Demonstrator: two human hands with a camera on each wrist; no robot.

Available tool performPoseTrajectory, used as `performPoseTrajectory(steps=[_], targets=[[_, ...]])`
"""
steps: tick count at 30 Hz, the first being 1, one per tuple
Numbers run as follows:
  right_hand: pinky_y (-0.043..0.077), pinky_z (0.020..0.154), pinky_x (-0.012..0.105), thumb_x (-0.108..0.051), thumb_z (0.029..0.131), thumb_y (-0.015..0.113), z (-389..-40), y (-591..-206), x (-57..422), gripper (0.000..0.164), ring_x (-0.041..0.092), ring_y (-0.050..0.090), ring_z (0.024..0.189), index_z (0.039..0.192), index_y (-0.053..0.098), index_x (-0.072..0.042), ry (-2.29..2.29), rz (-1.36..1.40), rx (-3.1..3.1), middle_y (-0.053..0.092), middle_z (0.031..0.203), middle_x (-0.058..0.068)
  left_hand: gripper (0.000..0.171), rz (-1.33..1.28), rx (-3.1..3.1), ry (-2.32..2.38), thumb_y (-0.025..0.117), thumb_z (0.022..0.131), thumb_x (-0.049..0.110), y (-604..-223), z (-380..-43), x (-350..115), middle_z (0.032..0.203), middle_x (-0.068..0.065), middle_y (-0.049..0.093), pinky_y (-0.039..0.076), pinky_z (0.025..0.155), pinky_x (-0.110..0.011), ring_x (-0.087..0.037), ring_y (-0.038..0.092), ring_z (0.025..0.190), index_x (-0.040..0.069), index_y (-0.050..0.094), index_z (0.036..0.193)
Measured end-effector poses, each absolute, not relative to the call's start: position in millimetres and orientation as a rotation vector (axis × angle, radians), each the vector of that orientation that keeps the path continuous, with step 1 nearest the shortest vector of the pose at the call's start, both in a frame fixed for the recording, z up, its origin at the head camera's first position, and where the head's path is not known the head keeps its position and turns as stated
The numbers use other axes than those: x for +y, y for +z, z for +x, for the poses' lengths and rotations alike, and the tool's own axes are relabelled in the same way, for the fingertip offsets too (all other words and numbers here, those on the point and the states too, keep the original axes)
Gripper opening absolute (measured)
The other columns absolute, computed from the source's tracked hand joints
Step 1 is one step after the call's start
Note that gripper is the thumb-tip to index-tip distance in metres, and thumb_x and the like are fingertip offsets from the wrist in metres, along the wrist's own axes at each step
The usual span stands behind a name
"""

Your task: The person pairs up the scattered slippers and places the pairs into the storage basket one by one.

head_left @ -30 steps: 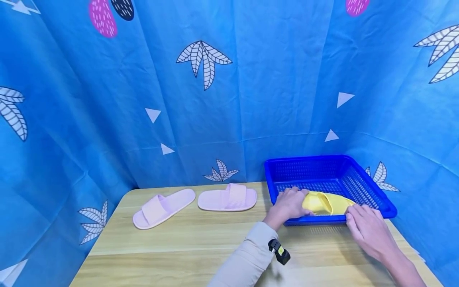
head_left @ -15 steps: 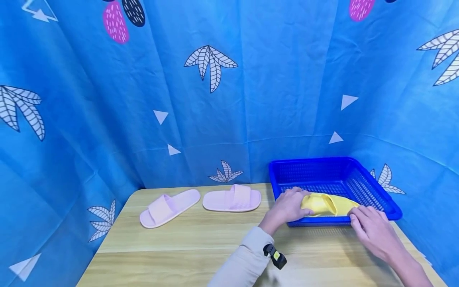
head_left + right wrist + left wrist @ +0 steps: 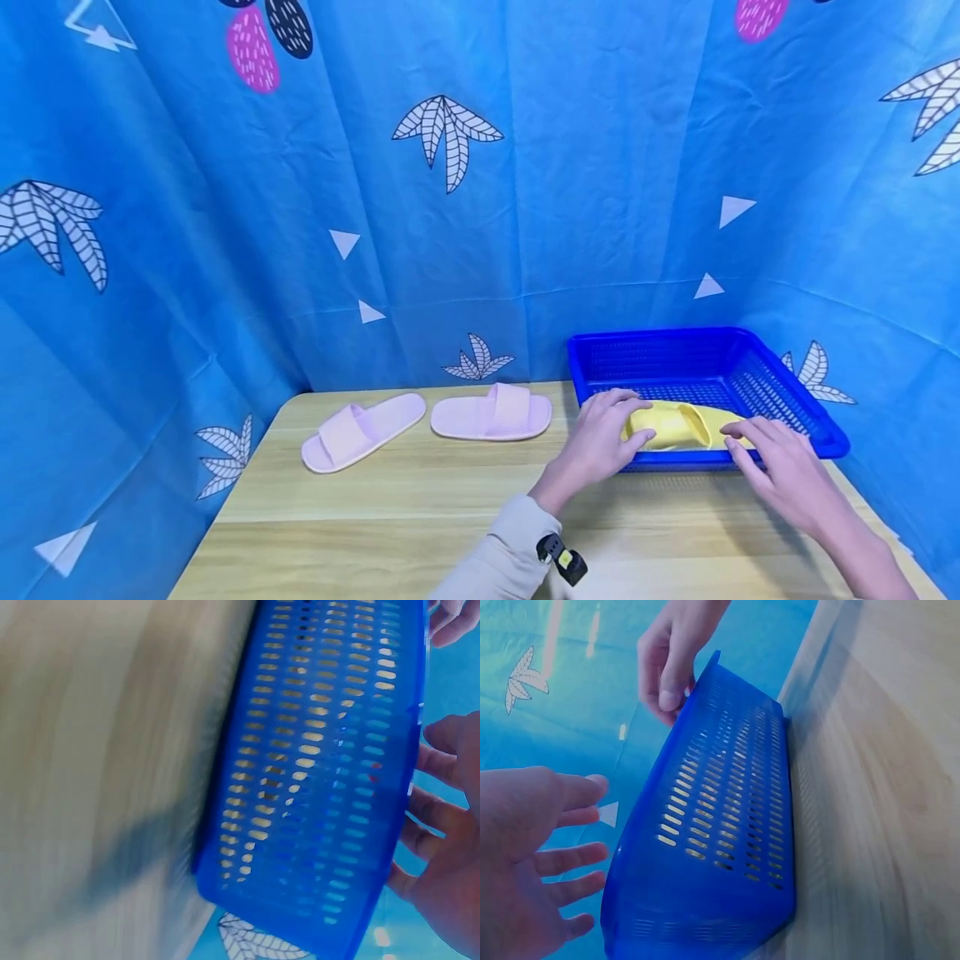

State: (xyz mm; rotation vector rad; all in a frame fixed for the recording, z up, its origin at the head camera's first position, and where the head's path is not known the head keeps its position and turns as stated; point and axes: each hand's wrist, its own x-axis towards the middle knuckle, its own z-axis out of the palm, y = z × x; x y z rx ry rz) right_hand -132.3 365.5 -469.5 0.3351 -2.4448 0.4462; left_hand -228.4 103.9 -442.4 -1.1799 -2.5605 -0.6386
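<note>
A yellow slipper (image 3: 670,426) lies in the blue plastic basket (image 3: 798,400), along its near wall. Over the slipper's left end is my left hand (image 3: 606,435), thumb and fingers spread apart; in the left wrist view its relaxed fingers grip nothing. My right hand (image 3: 783,471) hovers at the slipper's right end, above the basket's near rim, with loosely bent fingers. The right wrist view shows those fingers spaced apart beside the rim; whether they still touch anything is hard to tell. Both hands partly cover the slipper's ends.
Two pink slippers lie left of the basket: one slanted (image 3: 345,435), the other nearly sideways (image 3: 457,419). The wooden table (image 3: 360,533) ends against a blue patterned curtain (image 3: 450,250) at the back and sides. A black band (image 3: 562,560) is on the left wrist.
Both hands have loosened and lifted slightly from the yellow slipper and the rim, the left drawing back a little. The slipper stays in the basket. The head view has shifted slightly left.
</note>
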Motion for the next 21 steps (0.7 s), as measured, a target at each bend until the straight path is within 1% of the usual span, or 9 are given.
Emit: performPoseTrajectory(steps=[3, 6, 9, 12, 16, 21], targets=[[0.042, 0.077, 0.058, -0.007, 0.093, 0.072, -133.0, -464.3, 360.7, 0.02, 0.035, 0.062, 0.1, 0.112, 0.071, -0.011, 0.466, 0.357, -2.454, 0.071, 0.104, 0.004, 0.038, -1.142, -2.523, -0.675, 0.064, 0.102, 0.041, -445.2, -224.5, 97.5, 0.138, 0.004, 0.062, 0.037, 0.114, -0.039, -0.014, 0.052, 0.133, 0.023, 0.067, 0.135], [0.043, 0.077, 0.061, -0.009, 0.093, 0.073, -133.5, -460.2, 355.9, 0.023, 0.037, 0.061, 0.104, 0.117, 0.07, -0.01, 0.489, 0.374, -2.472, 0.07, 0.11, 0.008, 0.037, -1.106, -2.514, -0.715, 0.063, 0.102, 0.04, -448.7, -221.1, 90.1, 0.142, 0.002, 0.059, 0.038, 0.113, -0.041, -0.016, 0.05, 0.135, 0.024, 0.066, 0.135], [0.041, 0.077, 0.064, -0.013, 0.095, 0.072, -134.4, -457.2, 351.2, 0.025, 0.04, 0.06, 0.107, 0.119, 0.069, -0.01, 0.514, 0.363, -2.489, 0.069, 0.114, 0.011, 0.037, -1.096, -2.497, -0.773, 0.061, 0.103, 0.041, -452.7, -218.0, 82.3, 0.149, 0.0, 0.054, 0.038, 0.113, -0.043, -0.018, 0.045, 0.14, 0.025, 0.065, 0.137], [0.04, 0.08, 0.066, -0.014, 0.095, 0.072, -135.0, -453.6, 346.2, 0.027, 0.042, 0.059, 0.11, 0.121, 0.069, -0.009, 0.529, 0.362, -2.487, 0.068, 0.116, 0.014, 0.04, -1.087, -2.473, -0.836, 0.059, 0.104, 0.042, -457.7, -215.1, 75.7, 0.152, -0.001, 0.051, 0.039, 0.112, -0.044, -0.019, 0.043, 0.142, 0.024, 0.063, 0.14], [0.039, 0.084, 0.066, -0.014, 0.095, 0.072, -136.9, -446.9, 337.7, 0.031, 0.042, 0.057, 0.113, 0.125, 0.067, -0.01, 0.559, 0.382, -2.473, 0.067, 0.121, 0.014, 0.041, -1.044, -2.461, -0.895, 0.058, 0.104, 0.042, -460.3, -213.1, 66.1, 0.15, -0.002, 0.052, 0.041, 0.111, -0.044, -0.019, 0.045, 0.141, 0.024, 0.062, 0.142], [0.039, 0.087, 0.065, -0.013, 0.095, 0.072, -139.4, -441.9, 326.0, 0.034, 0.04, 0.057, 0.115, 0.129, 0.067, -0.011, 0.59, 0.401, -2.456, 0.067, 0.123, 0.013, 0.039, -1.004, -2.425, -0.934, 0.062, 0.103, 0.038, -461.6, -211.0, 52.4, 0.148, -0.001, 0.054, 0.042, 0.11, -0.043, -0.017, 0.048, 0.138, 0.022, 0.064, 0.139]])
